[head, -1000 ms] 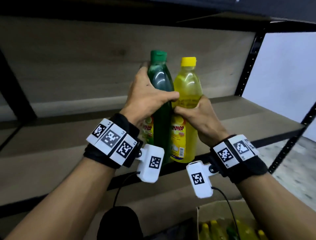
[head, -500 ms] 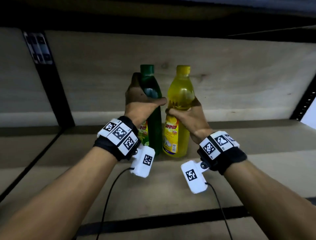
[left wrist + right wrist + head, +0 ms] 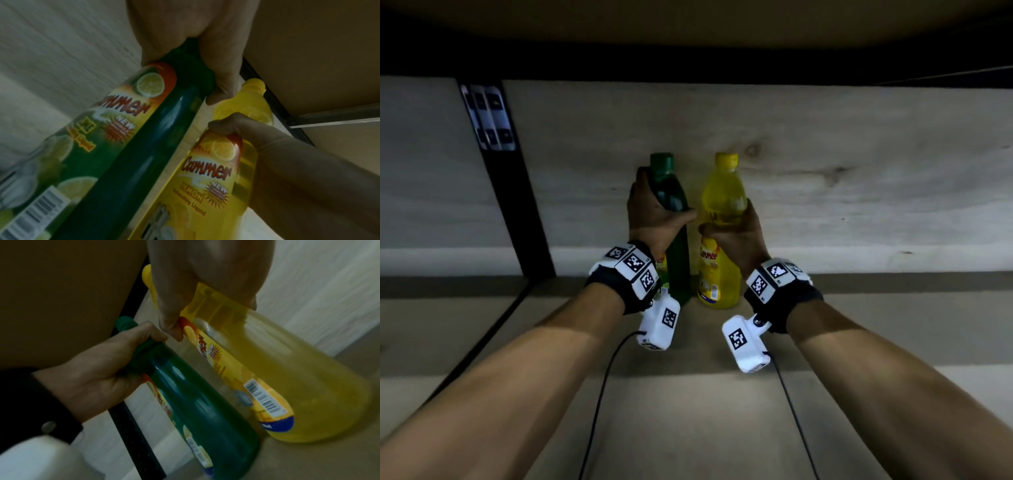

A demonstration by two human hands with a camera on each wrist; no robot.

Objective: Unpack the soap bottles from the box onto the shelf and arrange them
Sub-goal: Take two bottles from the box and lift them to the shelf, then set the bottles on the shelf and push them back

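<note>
Two soap bottles stand upright side by side deep on the wooden shelf (image 3: 688, 411), near its back panel. My left hand (image 3: 654, 216) grips the green bottle (image 3: 676, 260) around its upper body, below the green cap. My right hand (image 3: 736, 229) grips the yellow bottle (image 3: 719, 274) at its waist, thumb across the front. In the left wrist view the green bottle (image 3: 133, 154) fills the middle and the yellow bottle (image 3: 218, 186) stands to its right. The right wrist view shows the yellow bottle (image 3: 287, 394) resting on the shelf, with the green bottle (image 3: 205, 426) beside it. The box is out of view.
A black upright post (image 3: 517, 205) rises at the back left of the shelf. The upper shelf's dark underside (image 3: 688, 51) hangs low over the bottle caps. Bare shelf board stretches left and right of the two bottles.
Both hands carried the bottles from the shelf's front edge to deep at the back, where they now stand. The two bottles sit slightly farther apart. The box has left the view.
</note>
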